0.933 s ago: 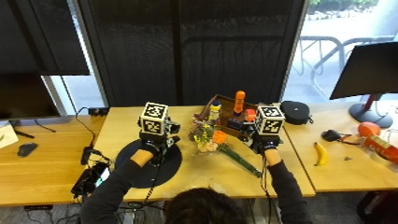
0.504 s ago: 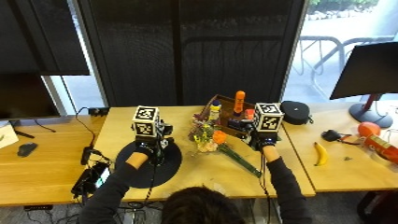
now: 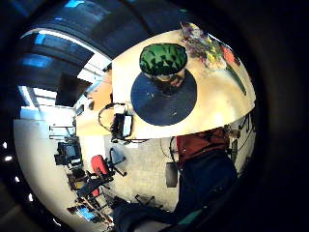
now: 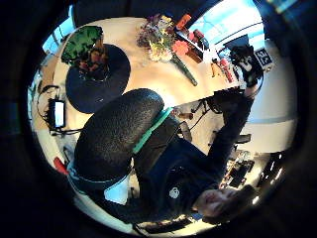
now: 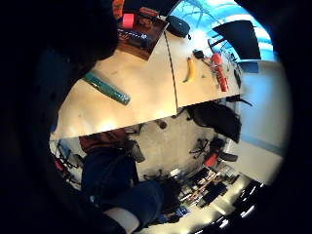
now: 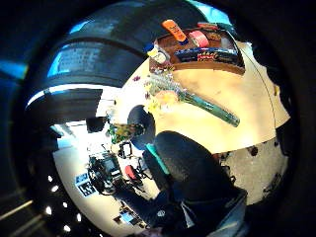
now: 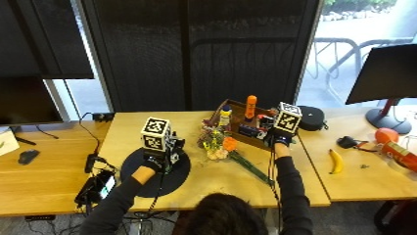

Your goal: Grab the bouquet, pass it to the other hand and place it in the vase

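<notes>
My left hand [image 7: 155, 159] hovers over the dark round mat [image 7: 158, 169], on the near-left side of the bouquet [image 7: 218, 144]. The vase [image 3: 163, 60] stands on this mat, under my left palm; in the outside view my hand hides it. My right hand [image 7: 276, 139] is raised on the right side of the bouquet, near the wooden tray [image 7: 241, 128] of small things. I cannot tell if the fingers of either hand are spread or closed; neither hand holds anything that I can see.

The bouquet lies flat on the table [image 7: 293, 171], between my two hands, with its green stem [image 7: 251, 168] pointing toward me and to the right.

I think the risks are these: if I lift the bouquet only by the thin stem end, the heavy flower head could tip down. At the pass between hands it could slip. My left hand is very near the vase, so a careless move could knock it over.
</notes>
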The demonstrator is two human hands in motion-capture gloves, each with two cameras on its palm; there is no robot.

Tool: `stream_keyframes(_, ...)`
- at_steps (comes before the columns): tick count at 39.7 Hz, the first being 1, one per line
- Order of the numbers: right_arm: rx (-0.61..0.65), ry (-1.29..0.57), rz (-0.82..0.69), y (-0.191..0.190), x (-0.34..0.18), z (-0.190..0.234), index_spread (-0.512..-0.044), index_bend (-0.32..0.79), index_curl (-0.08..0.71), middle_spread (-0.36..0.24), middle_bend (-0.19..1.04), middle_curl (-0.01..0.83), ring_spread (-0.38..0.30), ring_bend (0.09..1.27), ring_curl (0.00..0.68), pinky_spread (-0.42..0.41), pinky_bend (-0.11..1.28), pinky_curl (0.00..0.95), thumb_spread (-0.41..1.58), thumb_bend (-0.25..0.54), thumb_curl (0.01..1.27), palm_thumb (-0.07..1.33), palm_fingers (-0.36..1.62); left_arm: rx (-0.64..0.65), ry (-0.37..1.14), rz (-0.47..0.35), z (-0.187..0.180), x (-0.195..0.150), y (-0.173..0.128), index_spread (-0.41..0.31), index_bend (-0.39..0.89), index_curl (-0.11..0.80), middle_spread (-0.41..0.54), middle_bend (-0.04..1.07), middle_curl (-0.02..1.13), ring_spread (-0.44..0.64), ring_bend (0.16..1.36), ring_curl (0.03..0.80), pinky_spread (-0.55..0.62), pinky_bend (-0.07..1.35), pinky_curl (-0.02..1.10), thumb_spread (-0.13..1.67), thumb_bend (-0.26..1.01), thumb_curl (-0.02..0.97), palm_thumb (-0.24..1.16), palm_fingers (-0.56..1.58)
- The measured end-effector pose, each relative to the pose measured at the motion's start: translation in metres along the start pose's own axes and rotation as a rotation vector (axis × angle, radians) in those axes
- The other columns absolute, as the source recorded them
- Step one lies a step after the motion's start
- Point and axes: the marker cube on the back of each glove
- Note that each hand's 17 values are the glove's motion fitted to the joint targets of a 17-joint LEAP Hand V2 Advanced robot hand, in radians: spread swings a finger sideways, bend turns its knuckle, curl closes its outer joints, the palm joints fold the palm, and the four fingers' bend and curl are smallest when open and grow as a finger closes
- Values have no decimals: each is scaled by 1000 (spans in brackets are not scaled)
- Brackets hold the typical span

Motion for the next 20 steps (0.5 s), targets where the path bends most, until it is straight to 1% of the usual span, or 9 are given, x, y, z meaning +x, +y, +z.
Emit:
stream_keyframes(2,76,-13,-40,-25,4,13,-250,77,144,-45,311,321,-10,613,302,130,510,318,1092,12,221,307,588,1,4,12,2,2,1,12,163,264,257,180,216,337,549,228,383,439,273,1064,-21,209,49,128)
stream_keyframes(4,96,-6,-59,-46,9,35,-238,103,155,-47,320,332,-16,599,306,127,515,324,1086,11,231,332,617,2,11,20,5,2,1,12,163,268,251,185,223,337,548,230,384,436,276,1066,-21,214,48,130)
stream_keyframes(6,74,8,-49,-62,14,60,-223,106,158,-53,332,340,-26,582,303,120,512,322,1083,11,241,356,645,0,19,24,8,2,0,12,162,273,250,183,229,337,547,232,384,434,279,1068,-21,218,46,129)
stream_keyframes(7,52,14,-42,-71,17,75,-221,120,167,-59,346,349,-47,584,308,106,505,324,1079,13,248,374,682,-1,21,24,9,2,0,12,162,275,249,183,232,337,547,233,385,434,280,1068,-21,221,46,129)
stream_keyframes(10,-49,26,-22,-92,26,124,-207,117,176,-70,346,360,-74,575,313,89,500,327,1069,18,267,423,703,-5,18,18,12,-1,-3,12,161,281,247,181,239,337,547,236,385,432,285,1070,-21,226,44,127)
stream_keyframes(13,-158,35,45,-86,32,153,-201,117,187,-79,341,370,-91,566,322,79,491,332,1061,19,280,468,708,-6,12,11,12,-3,-4,12,160,286,247,180,246,337,548,239,386,432,290,1072,-21,231,43,125)
stream_keyframes(14,-166,36,66,-80,33,158,-199,116,190,-80,339,373,-95,563,325,79,489,334,1058,15,283,474,709,-3,12,9,12,-3,-3,12,160,288,246,180,248,337,548,240,386,431,291,1072,-21,233,42,124)
stream_keyframes(17,-84,34,54,-75,34,169,-196,110,197,-85,332,380,-104,557,332,76,485,337,1048,7,294,503,708,1,10,5,11,-5,-4,12,160,292,246,179,254,337,548,243,386,431,295,1073,-21,237,41,123)
stream_keyframes(20,-86,26,35,-76,35,181,-190,103,199,-88,326,387,-116,555,338,74,480,339,1040,-4,302,525,710,-2,9,5,12,-6,-4,12,159,296,245,178,258,337,548,246,387,430,299,1074,-21,241,40,121)
